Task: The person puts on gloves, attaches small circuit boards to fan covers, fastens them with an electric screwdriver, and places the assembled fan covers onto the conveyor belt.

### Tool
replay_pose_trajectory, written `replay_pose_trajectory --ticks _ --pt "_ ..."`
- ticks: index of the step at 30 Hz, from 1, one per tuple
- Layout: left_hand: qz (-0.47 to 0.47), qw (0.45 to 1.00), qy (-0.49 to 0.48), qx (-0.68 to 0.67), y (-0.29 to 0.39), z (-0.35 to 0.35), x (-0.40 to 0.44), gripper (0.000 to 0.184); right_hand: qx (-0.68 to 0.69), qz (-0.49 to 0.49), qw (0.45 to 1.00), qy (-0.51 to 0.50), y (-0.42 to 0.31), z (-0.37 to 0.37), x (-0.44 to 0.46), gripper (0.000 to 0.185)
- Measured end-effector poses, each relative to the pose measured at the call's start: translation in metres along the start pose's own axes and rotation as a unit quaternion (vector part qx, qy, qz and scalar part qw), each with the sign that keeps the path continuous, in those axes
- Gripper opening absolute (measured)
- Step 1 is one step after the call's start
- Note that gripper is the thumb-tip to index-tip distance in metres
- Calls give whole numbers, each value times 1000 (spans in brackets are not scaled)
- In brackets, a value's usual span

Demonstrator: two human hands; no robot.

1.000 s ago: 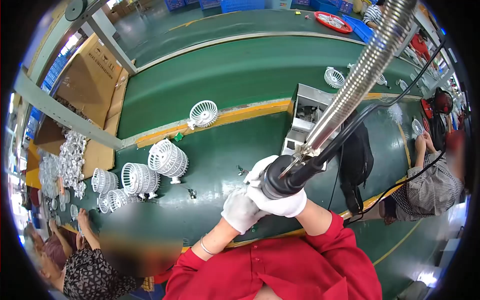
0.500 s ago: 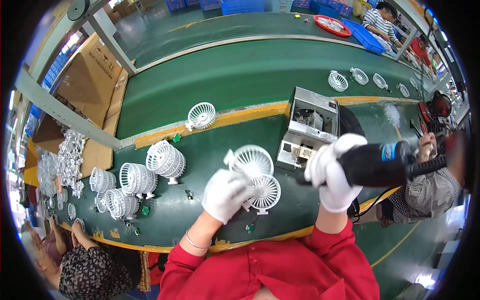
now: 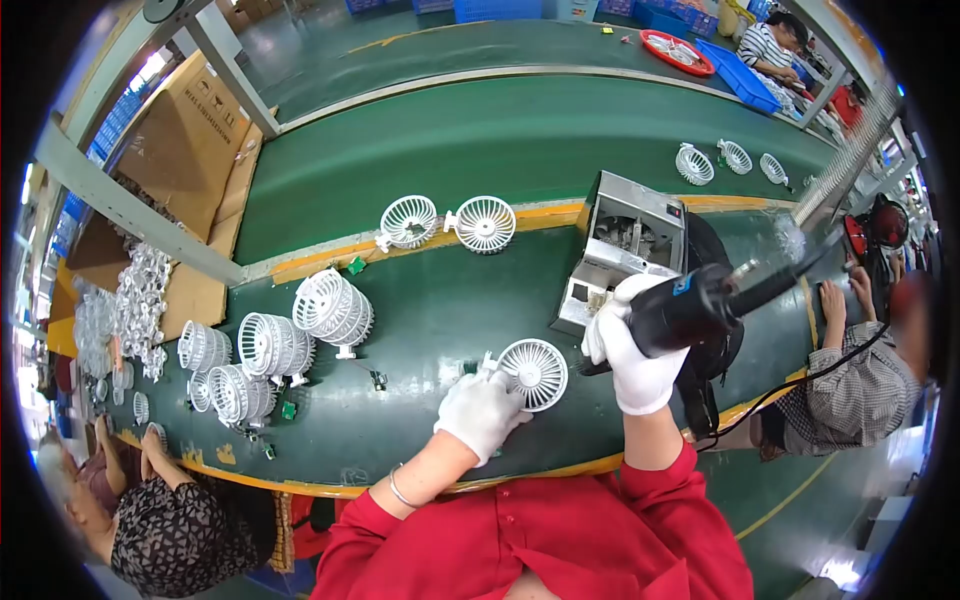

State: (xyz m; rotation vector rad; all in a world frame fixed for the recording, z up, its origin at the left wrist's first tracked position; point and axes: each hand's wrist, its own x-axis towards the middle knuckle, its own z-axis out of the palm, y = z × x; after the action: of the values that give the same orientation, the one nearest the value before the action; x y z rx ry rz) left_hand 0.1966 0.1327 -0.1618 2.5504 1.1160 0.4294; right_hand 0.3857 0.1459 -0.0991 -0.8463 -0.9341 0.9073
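Note:
My left hand [image 3: 482, 414], in a white glove, has its fingers closed at the left rim of a round white fan cover [image 3: 534, 375] on the green bench. A small part projects from that cover near my fingertips. In my gloved right hand [image 3: 637, 365] is a black electric screwdriver [image 3: 682, 308], held sideways with its cord end to the right. Its tip is low and hard to make out beside the metal box machine [image 3: 628, 240]. Two more fan covers, one a white slatted cover [image 3: 485, 224], lie at the yellow belt edge.
Stacked white fan covers [image 3: 333, 308] stand at left, with small green circuit boards [image 3: 289, 410] near them. Behind runs a green conveyor belt [image 3: 480, 130]. A cardboard box [image 3: 190, 140] stands far left. Co-workers sit on both sides; one wears a checked shirt [image 3: 850, 385].
One fan cover has gone from near my left hand to the belt edge. My left hand has shifted right with the other cover. The screwdriver is lower and tilted differently.

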Motion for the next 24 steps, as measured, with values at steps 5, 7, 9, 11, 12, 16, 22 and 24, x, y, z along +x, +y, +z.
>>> replay_pose_trajectory --ticks 5,7,9,11,12,16,22,24 --pt "34 999 -8 23 -5 -1 2 18 24 6 1000 14 22 12 -7 39" --pt "45 999 4 21 -8 3 1 18 39 35 999 1 28 16 -4 36" --pt "52 998 5 26 -7 2 2 19 28 56 998 -3 30 20 -3 33" --pt "49 998 -14 22 -7 -2 4 21 21 56 998 -14 36 22 -2 32" --pt "44 998 -34 13 -6 -5 5 23 -5 69 997 -24 36 22 -2 31" --pt "48 998 -38 -3 -6 -8 7 24 -18 82 996 -35 41 27 -2 30" --pt "55 998 -35 -3 -10 -4 6 24 -6 44 993 -106 32 30 -3 32" --pt "33 998 -58 -2 -9 -6 6 24 -54 15 993 -108 27 27 -4 34"
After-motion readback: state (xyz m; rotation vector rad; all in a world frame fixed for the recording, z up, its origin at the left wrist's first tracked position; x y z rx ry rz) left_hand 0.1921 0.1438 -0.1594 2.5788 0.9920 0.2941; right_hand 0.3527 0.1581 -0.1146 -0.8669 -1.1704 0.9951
